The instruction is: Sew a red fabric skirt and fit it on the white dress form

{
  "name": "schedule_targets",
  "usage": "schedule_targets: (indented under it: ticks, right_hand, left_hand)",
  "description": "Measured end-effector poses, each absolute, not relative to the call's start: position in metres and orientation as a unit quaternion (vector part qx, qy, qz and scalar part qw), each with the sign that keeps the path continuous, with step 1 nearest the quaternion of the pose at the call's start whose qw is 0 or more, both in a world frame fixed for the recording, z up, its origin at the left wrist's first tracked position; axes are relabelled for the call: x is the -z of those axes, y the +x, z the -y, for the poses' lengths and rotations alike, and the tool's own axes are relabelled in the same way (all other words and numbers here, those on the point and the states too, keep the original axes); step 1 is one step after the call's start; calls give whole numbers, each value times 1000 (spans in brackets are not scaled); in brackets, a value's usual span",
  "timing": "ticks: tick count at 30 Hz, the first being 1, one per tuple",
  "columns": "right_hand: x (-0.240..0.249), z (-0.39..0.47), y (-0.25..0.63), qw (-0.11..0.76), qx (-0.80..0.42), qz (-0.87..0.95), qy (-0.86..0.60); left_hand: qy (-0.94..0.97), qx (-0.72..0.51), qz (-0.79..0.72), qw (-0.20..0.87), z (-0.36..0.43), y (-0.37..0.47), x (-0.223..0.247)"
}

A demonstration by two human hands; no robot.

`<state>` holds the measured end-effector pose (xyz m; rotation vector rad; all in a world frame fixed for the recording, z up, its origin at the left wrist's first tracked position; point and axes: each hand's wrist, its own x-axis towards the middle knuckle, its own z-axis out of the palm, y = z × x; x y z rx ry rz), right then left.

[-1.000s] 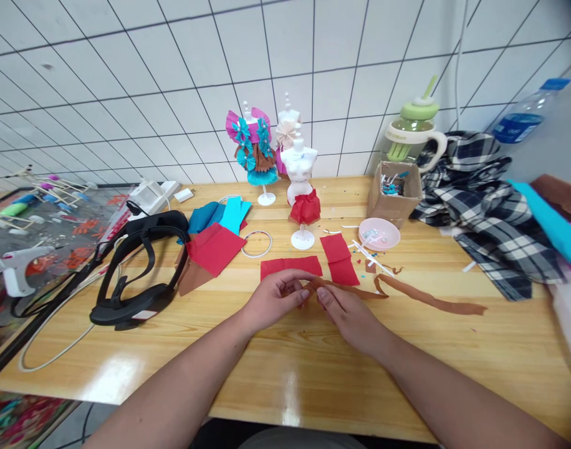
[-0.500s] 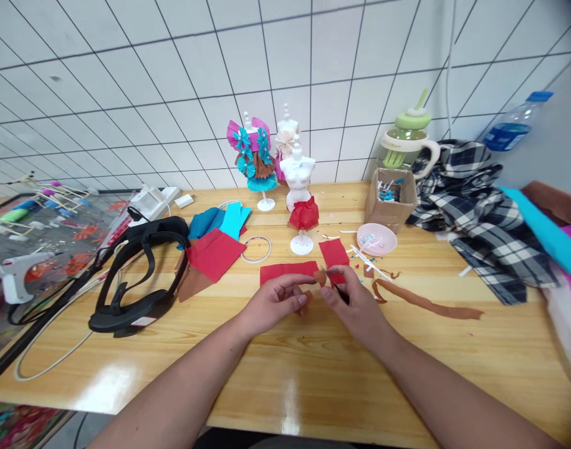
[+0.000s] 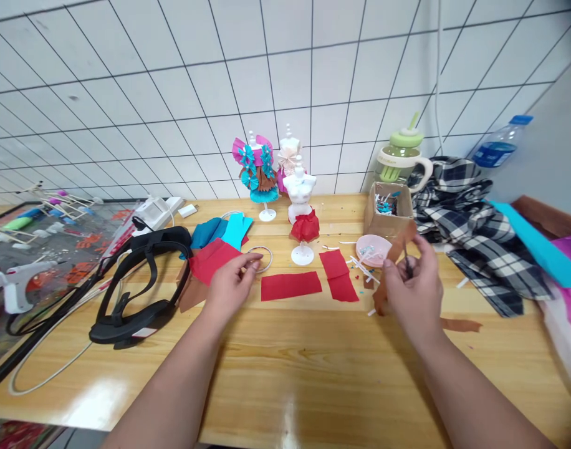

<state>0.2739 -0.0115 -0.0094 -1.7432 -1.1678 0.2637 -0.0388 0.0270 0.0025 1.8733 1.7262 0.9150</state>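
My left hand (image 3: 232,284) is over the right edge of the red paper stack (image 3: 213,259), its fingertips pressed together beside a white ring (image 3: 270,257); anything between them is too small to make out. Brown paper (image 3: 398,243) is pinched in my right hand (image 3: 414,290), along with a small dark tool (image 3: 409,267), mostly hidden by the fingers. A flat red strip (image 3: 291,285) and two overlapping red pieces (image 3: 339,277) lie between my hands. Behind them stands a white mini dress form (image 3: 300,187) with a red skirt (image 3: 305,226).
Two dressed mini forms (image 3: 258,165) (image 3: 288,149) stand at the wall. A black headset (image 3: 140,287) and glue gun (image 3: 21,284) lie left. A pink dish (image 3: 373,249), cardboard box (image 3: 388,221), green-lidded cup (image 3: 400,156) and checked cloth (image 3: 463,218) are at right.
My hands have moved apart, the left toward the red stack and the right toward the pink dish. The red pieces between them are uncovered, and brown paper is raised in my right hand.
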Motion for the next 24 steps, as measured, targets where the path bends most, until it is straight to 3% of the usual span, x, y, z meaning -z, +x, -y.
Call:
schedule_targets:
  ticks: [3,7,10,13,24]
  right_hand:
    - [12,14,273,421,-108,541,-720]
    - [23,24,241,170,-174,755,-609]
    - [26,29,217,23,-166,814,-557]
    - [22,31,210,-3,-168,823,-543]
    - [20,27,225,-29,-179,765,-617]
  left_hand:
    - [724,-217,-650,80,-35,-52,0]
    - [732,-80,-676,-39,-27,-47,3]
    - [705,-64,-695,-129,-17,-36,5]
    - [728,-87,-665,-140,-18,-29,10]
    - [769,-190,-610,9,-38,-34,22]
